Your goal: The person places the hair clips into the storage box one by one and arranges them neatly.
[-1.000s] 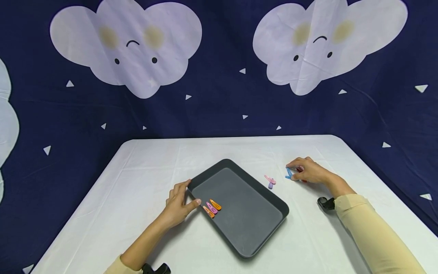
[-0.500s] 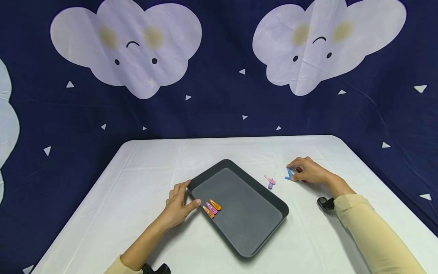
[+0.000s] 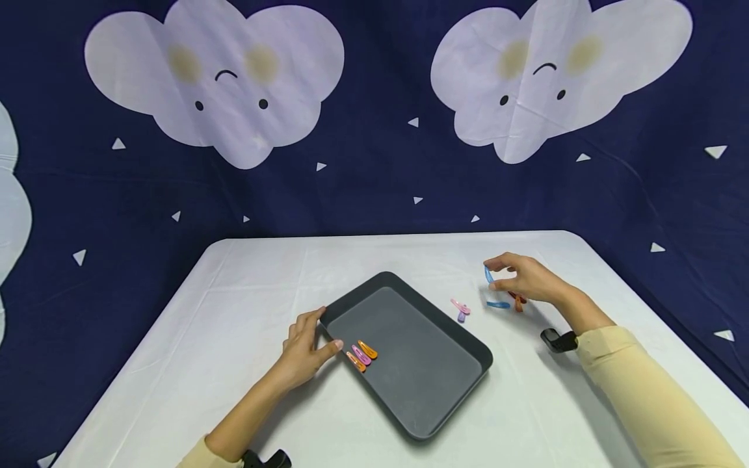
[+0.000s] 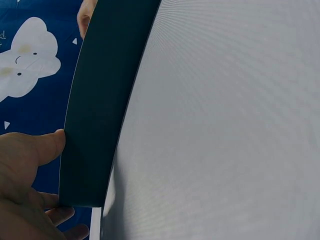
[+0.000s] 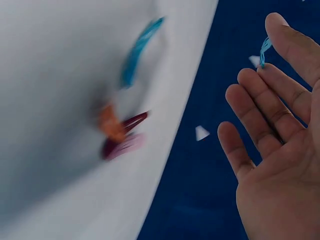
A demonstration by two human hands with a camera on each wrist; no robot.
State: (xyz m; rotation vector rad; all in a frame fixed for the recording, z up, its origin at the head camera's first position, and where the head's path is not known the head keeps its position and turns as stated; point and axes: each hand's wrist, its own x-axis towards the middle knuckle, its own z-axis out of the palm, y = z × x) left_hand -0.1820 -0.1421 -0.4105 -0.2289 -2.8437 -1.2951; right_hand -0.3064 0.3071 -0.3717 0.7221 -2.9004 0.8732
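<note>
Above the table at the right, my right hand pinches a blue snap hair clip between thumb and fingertips; the other fingers are spread in the right wrist view. Below it on the cloth lie another blue hair clip and a small pile of red, orange and pink hair clips, partly blurred. My left hand holds the left corner of a dark grey baking tray, thumb at one rim and fingers at the adjoining side. Inside, near that thumb, three hair clips lie side by side, orange, pink and yellow-orange.
Between the tray and my right hand, a pink hair clip and a purple one lie together on the white-covered table. A dark blue cloth with clouds hangs behind the table's far edge.
My right hand has lifted off the table with one blue hair clip, leaving the other blue clip and the red and orange ones uncovered. My left hand and the tray stay put.
</note>
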